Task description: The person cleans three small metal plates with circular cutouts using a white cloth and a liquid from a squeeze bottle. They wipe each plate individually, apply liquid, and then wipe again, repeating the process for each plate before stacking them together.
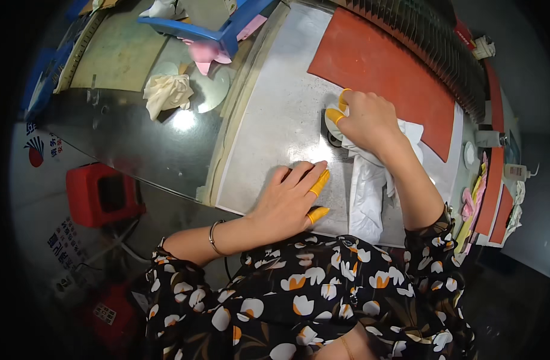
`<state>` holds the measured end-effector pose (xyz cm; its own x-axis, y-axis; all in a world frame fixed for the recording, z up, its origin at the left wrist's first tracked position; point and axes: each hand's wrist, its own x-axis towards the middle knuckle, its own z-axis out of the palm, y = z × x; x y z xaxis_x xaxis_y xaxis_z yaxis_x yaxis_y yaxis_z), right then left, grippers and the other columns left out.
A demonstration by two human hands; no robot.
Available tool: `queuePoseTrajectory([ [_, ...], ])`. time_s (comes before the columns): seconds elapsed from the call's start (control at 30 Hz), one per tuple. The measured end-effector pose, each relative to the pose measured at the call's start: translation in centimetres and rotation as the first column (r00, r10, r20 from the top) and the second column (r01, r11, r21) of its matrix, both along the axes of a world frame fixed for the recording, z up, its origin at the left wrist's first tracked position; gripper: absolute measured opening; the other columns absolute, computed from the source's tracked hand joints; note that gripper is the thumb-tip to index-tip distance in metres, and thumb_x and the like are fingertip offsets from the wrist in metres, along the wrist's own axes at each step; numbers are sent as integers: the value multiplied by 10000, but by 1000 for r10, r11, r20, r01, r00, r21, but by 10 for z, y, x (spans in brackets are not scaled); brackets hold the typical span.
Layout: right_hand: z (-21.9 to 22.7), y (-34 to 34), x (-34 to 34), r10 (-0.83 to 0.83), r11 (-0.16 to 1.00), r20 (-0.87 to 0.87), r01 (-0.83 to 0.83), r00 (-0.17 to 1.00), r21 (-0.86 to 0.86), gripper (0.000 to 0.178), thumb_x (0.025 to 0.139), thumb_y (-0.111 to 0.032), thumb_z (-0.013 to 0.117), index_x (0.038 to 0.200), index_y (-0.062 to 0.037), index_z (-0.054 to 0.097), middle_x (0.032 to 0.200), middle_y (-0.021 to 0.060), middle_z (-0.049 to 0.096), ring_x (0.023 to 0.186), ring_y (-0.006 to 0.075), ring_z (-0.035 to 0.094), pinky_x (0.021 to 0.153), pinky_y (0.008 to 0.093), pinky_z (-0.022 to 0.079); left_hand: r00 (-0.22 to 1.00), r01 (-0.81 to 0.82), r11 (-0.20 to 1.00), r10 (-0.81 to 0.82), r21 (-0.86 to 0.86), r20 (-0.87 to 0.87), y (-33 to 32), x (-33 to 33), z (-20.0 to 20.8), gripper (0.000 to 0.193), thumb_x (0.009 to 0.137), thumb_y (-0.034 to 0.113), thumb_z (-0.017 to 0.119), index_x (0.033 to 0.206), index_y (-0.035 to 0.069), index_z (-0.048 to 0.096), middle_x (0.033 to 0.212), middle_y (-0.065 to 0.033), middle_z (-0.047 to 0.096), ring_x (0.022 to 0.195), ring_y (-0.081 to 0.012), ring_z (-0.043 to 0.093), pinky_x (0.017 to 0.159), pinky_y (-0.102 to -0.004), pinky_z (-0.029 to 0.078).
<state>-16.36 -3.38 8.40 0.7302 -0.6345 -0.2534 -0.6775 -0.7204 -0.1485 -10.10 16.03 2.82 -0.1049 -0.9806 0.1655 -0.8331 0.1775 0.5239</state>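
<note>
My right hand (pixel 371 122), with yellow finger cots on thumb and finger, is closed on a white cloth (pixel 367 195) and bears down with it. Part of a small dark flat piece (pixel 326 127) with a round opening shows beside the cloth; the rest is covered, so its kind is unclear. My left hand (pixel 289 195) rests on the pale grey work sheet (pixel 281 96) near its front edge. Its fingers are stretched out and hold nothing, and it too wears yellow cots.
A red-brown mat (pixel 386 75) lies beyond my right hand, before a row of dark upright slats (pixel 428 48). At the left are a crumpled cream cloth (pixel 167 95) and a blue tray (pixel 194 28). A red stool (pixel 104 193) stands below the table. Small bottles (pixel 516 172) line the right side.
</note>
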Motion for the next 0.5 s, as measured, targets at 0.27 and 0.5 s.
queuePoseTrajectory([
  [0.27, -20, 23, -8, 110, 991, 51, -106, 993, -79, 204, 699, -202, 616, 757, -7, 599, 645, 195, 620, 602, 343, 623, 560, 421, 487, 999, 17, 1000, -18, 19, 30, 1, 2, 5, 511, 708, 300, 676, 1059, -54, 561, 1282, -130, 456, 1103, -253, 429, 836, -385, 331],
  [0.5, -19, 57, -37, 163, 987, 69, -163, 984, -8, 159, 673, -157, 623, 738, -30, 554, 594, 177, 600, 546, 336, 605, 534, 435, 467, 964, -51, 990, 15, -129, -265, 15, 15, -7, 447, 697, 132, 687, 1088, -30, 547, 1195, -136, 519, 1091, -303, 485, 870, -411, 379],
])
